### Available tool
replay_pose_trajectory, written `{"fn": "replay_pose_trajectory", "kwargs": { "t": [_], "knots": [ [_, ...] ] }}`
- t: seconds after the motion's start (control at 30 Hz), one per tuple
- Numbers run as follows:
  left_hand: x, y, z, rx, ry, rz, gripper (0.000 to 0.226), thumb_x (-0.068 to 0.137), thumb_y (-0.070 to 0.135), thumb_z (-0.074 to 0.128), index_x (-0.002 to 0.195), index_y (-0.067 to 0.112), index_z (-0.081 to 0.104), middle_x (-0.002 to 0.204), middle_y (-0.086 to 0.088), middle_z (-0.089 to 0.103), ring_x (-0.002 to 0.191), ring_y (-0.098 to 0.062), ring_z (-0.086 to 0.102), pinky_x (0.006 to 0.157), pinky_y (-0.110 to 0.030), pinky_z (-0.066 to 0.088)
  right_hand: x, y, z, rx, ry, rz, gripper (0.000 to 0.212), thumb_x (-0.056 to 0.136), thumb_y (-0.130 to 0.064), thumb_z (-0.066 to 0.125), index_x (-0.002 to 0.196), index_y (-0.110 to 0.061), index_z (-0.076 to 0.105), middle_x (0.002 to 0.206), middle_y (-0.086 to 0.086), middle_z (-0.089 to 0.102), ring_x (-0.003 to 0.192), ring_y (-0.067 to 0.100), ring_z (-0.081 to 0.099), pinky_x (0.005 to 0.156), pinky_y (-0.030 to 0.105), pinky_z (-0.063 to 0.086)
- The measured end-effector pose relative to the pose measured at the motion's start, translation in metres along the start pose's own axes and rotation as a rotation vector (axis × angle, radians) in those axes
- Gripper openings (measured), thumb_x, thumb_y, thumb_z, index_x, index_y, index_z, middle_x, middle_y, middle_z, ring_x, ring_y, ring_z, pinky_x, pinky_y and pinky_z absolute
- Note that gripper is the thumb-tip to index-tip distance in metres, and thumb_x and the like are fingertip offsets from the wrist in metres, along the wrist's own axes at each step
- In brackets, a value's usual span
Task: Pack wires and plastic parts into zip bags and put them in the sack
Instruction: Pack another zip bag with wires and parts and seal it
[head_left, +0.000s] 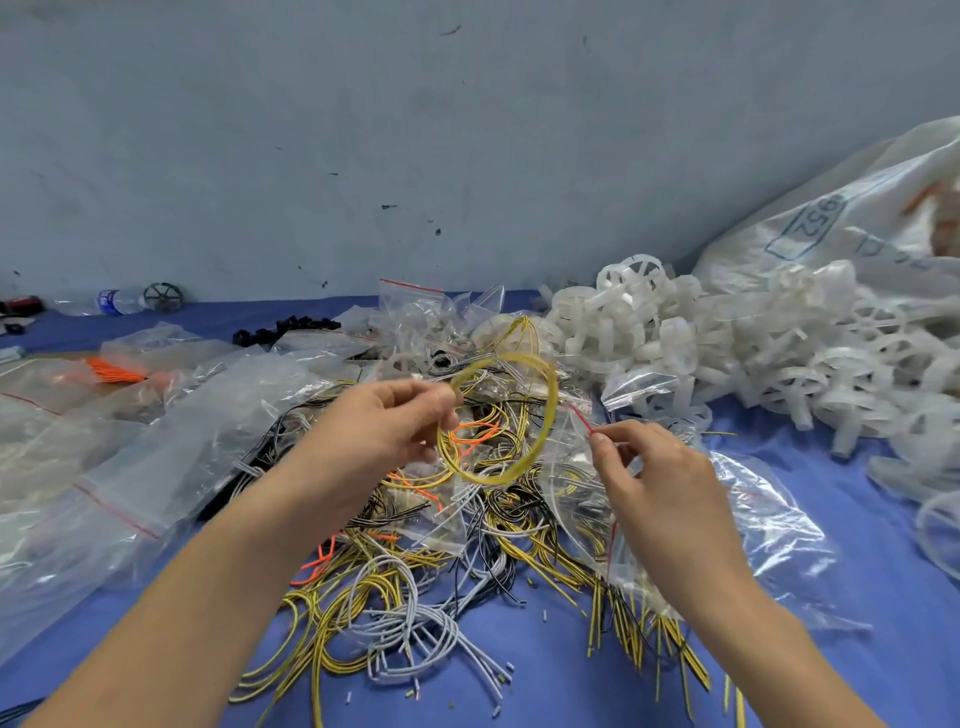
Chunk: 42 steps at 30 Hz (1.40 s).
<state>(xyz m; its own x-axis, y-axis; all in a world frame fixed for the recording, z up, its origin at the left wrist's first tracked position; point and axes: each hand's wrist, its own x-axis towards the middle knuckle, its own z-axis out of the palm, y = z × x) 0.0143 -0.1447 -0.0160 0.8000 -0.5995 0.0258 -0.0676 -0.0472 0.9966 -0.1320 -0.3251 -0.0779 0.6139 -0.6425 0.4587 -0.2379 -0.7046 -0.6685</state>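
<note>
My left hand (387, 423) pinches a coil of yellow wire (545, 410) and holds it up above a heap of loose yellow, grey, black and orange wires (415, 587). My right hand (649, 473) pinches the red-striped mouth of a clear zip bag (769, 525) just right of the coil. A pile of white plastic wheel-shaped parts (727, 338) lies at the right. Behind the parts, a white woven sack (857, 218) leans at the far right.
Everything lies on a blue cloth (857, 639) in front of a grey wall. Several empty and filled zip bags (156, 452) cover the left side, one holding orange wires (114, 371). A water bottle (111, 301) and a dark wheel part (163, 297) lie by the wall.
</note>
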Motion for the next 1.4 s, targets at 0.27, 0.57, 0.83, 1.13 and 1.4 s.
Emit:
{"fn": "replay_pose_trajectory", "kwargs": {
  "t": [0.27,0.57,0.83,1.13,1.4],
  "knots": [
    [-0.008,-0.030,0.037,0.025,-0.132,-0.271,0.016,0.090,0.012,0.067,0.094,-0.003,0.070,0.071,-0.004,0.067,0.053,-0.009,0.053,0.055,-0.021,0.054,-0.004,-0.005,0.000,-0.002,0.087,-0.002,0.015,0.095,-0.034,0.056,0.095,-0.028,0.071,0.087,-0.009,0.056,0.074,0.013,0.056,0.063,0.034,0.041],
    [-0.005,-0.033,0.075,-0.023,-0.013,-0.163,0.014,0.093,0.007,0.061,0.087,-0.004,0.069,0.070,-0.012,0.067,0.053,-0.014,0.064,0.052,-0.021,0.054,-0.022,-0.025,0.001,-0.285,0.035,-0.231,0.014,0.094,-0.036,0.058,0.091,-0.027,0.069,0.081,-0.005,0.052,0.058,0.023,0.059,0.044,0.029,0.033],
    [-0.001,-0.043,0.111,0.147,-0.269,-0.141,0.015,0.095,-0.001,0.053,0.086,0.007,0.063,0.061,0.006,0.064,0.059,-0.001,0.062,0.052,-0.010,0.047,-0.018,-0.020,0.000,-0.244,0.038,-0.208,0.017,0.096,-0.037,0.055,0.094,-0.028,0.068,0.086,-0.006,0.053,0.067,0.021,0.060,0.052,0.032,0.036],
    [0.018,-0.034,0.061,0.584,-0.306,0.018,0.028,0.097,0.033,0.055,0.080,0.019,0.071,0.053,0.006,0.061,0.036,-0.007,0.044,0.036,-0.014,0.032,-0.007,-0.002,-0.001,-0.284,-0.068,-0.085,0.025,0.098,-0.045,0.045,0.104,-0.030,0.064,0.098,-0.007,0.055,0.081,0.024,0.064,0.063,0.034,0.046],
    [0.055,-0.044,-0.007,1.155,-0.052,0.221,0.016,0.098,0.035,0.054,0.109,0.032,0.064,0.091,0.016,0.066,0.068,0.007,0.057,0.057,-0.017,0.040,-0.005,0.000,0.003,-0.294,-0.175,-0.048,0.028,0.099,-0.048,0.040,0.104,-0.031,0.062,0.098,-0.010,0.056,0.089,0.020,0.062,0.071,0.035,0.050]
  ]
}}
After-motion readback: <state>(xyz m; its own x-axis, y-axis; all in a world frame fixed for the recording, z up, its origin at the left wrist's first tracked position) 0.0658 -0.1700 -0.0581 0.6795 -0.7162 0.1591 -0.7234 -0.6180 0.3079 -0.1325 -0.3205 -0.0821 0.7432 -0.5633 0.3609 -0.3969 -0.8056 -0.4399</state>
